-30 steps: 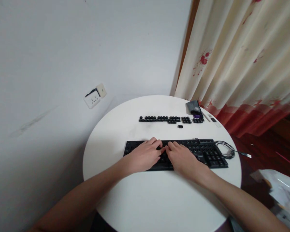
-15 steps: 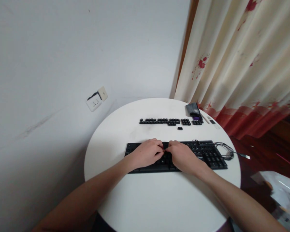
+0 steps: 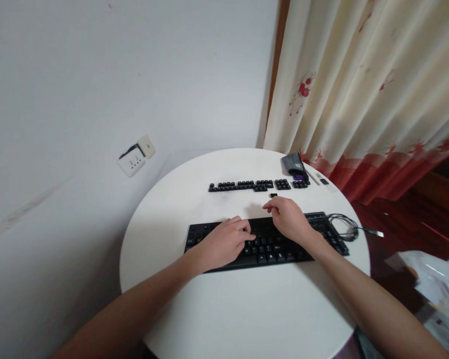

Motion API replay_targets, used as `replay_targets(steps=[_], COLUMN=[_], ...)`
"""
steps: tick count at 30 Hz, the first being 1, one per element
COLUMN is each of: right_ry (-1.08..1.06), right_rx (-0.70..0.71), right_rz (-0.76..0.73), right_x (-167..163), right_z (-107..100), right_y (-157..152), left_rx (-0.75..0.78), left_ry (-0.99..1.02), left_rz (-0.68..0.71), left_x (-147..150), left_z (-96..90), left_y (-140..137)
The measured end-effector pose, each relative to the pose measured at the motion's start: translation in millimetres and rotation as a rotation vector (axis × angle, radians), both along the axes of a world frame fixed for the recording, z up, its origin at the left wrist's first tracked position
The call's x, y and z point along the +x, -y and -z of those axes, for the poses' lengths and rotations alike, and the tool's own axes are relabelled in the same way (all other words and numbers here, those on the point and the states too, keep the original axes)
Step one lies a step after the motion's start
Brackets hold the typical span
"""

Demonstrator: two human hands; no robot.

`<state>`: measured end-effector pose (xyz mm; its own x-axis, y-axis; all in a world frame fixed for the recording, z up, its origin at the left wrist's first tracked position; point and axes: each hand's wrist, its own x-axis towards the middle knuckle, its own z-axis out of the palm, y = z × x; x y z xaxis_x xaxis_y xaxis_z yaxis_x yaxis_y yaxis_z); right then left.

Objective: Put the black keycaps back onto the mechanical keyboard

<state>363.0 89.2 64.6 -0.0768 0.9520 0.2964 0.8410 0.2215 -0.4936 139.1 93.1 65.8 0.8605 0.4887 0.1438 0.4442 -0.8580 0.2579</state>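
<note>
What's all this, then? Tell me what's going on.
A person's left hand is on a black keyboard on a round white table. Their right hand hovers over its back edge, fingertips near a single loose key; whether it holds anything, I cannot tell. More loose keys lie in groups farther back.

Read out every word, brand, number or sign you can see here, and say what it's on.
Nothing can be read for certain.
Keyboard: pale marks on its keys, too small to read.
Loose keys: too small to read.
Grey pouch: a paler patch, too blurred to tell if it's lettering.
</note>
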Motion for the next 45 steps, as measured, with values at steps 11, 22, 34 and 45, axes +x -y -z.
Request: replay_targets(steps=[11,22,34,45], right_ry=[-0.131,0.082,0.418,0.389], right_rx=[0.073,-0.077,-0.152,-0.135], right_rz=[0.159,0.219,0.027,-0.030], right_x=[32,36,16,14], right_z=[-2,9,6,10], right_y=[-21,-34,-83,-93], left_rx=[-0.023,-0.030,0.126,0.093], left_ry=[0.324,0.165,-0.025,-0.014], left_rz=[-0.361,-0.404,-0.388,-0.383], left_x=[-13,18,84,79], left_z=[2.2,-0.3,19.5,17.8], left_y=[-34,-95,-133,-122])
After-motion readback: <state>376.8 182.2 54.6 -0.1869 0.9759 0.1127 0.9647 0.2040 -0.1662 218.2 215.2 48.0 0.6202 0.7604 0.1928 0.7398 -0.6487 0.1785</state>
